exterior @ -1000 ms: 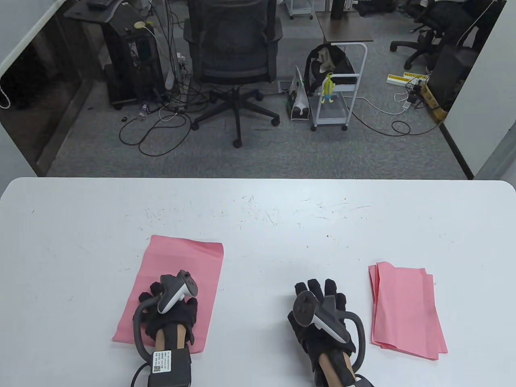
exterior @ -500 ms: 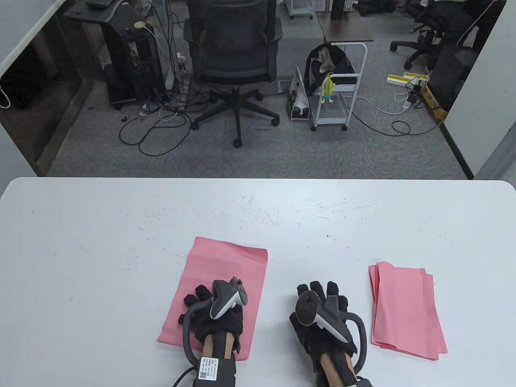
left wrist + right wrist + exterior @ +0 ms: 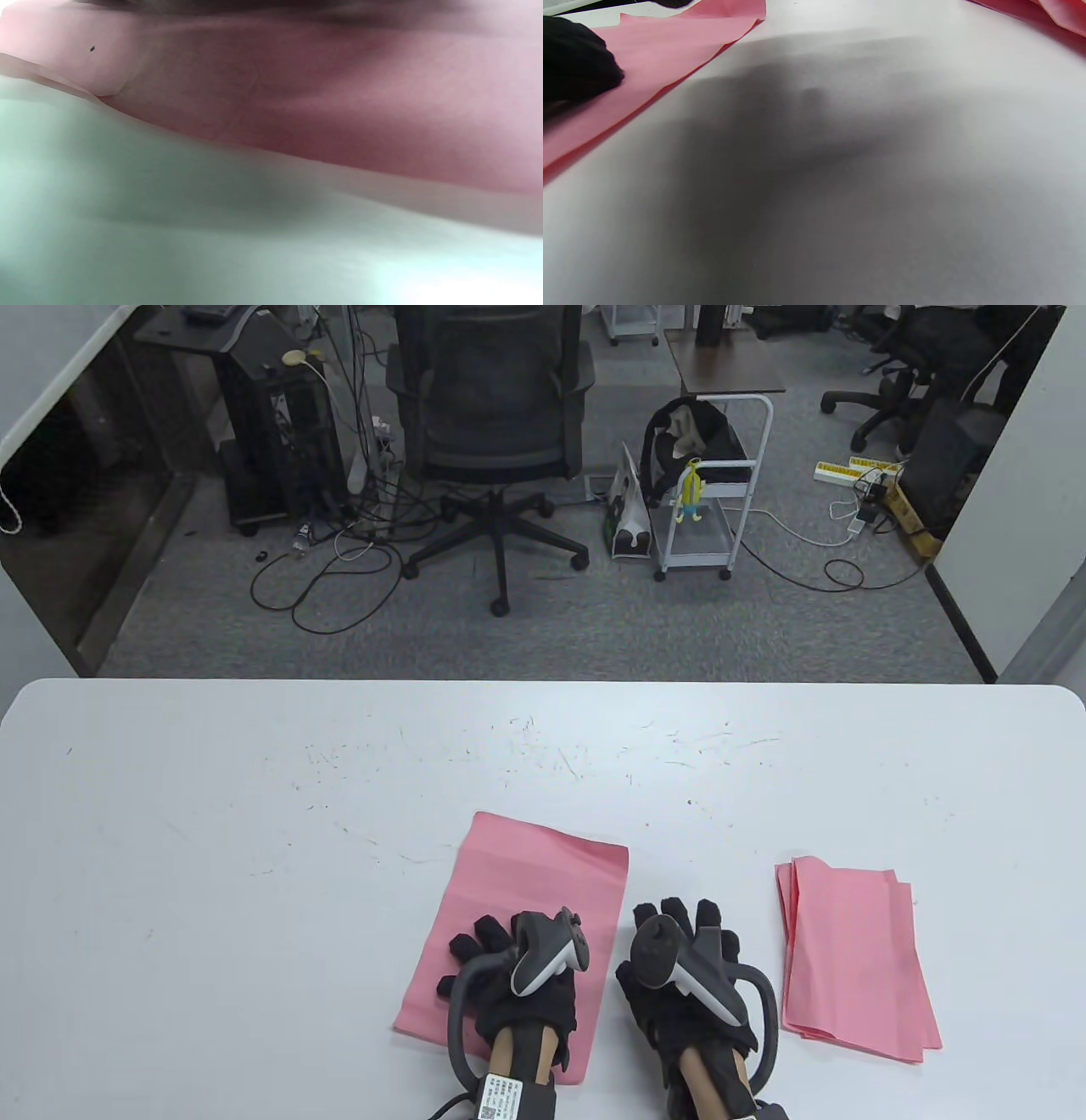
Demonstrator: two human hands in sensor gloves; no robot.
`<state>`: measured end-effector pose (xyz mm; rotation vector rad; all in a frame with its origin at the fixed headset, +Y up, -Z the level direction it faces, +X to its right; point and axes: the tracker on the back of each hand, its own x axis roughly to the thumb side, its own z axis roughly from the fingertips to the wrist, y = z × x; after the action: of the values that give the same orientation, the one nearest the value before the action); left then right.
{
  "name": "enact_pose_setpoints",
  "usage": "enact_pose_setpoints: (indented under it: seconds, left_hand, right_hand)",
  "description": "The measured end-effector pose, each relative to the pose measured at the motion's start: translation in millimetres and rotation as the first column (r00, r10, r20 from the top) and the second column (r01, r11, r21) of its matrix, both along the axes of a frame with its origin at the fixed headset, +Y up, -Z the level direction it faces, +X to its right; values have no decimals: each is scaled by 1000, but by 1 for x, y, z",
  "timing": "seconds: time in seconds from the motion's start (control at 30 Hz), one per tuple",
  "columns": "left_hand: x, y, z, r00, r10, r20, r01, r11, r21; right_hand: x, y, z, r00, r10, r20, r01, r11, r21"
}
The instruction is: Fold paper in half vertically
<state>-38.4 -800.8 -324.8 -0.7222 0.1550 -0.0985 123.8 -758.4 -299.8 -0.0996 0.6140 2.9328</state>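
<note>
A pink paper sheet (image 3: 543, 874) lies flat near the front middle of the white table (image 3: 254, 814). My left hand (image 3: 501, 959) rests palm down on its near half, fingers spread. My right hand (image 3: 679, 942) lies flat on the bare table just right of the sheet, fingers stretched out, holding nothing. The left wrist view shows the pink sheet (image 3: 339, 106) close up and blurred. The right wrist view shows the sheet's edge (image 3: 670, 51) at left with a gloved finger (image 3: 572, 59) on it.
A stack of pink sheets (image 3: 853, 959) lies to the right of my right hand, near the front edge. Its corner shows in the right wrist view (image 3: 1052, 12). Beyond the table's far edge stand an office chair (image 3: 492, 415) and a small cart (image 3: 713, 492).
My left hand has slid the pink sheet to the right across the table, from the left side to beside my right hand. The right hand has barely moved.
</note>
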Motion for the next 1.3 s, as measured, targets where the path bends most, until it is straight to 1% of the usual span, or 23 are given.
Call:
enact_pose_setpoints:
  seconds: [0.13,0.33,0.53,0.77,1.1,1.3]
  left_hand:
    - [12,0,1,999,-5,46,5,1000,0]
    - [13,-2,2,999,-3,42,3,1000,4]
    - [12,1,3,999,-1,44,1,1000,7]
    - [12,0,3,999,34,43,-34,999,12]
    - [8,-1,0,990,92,104,-94,996,6]
    - [1,-1,-3,975,144,167,-140,990,-32]
  right_hand:
    - [3,0,0,1000,-16,10,16,1000,-12]
    - [4,-1,1,1000,-12,13,12,1000,-15]
    - [4,0,1,1000,-11,14,11,1000,-23]
    - [4,-1,0,1000,-12,14,13,1000,-27]
    - [4,-2,0,1000,-24,16,25,999,-42]
    - [4,-2,-1,1000,-25,16,25,999,-39]
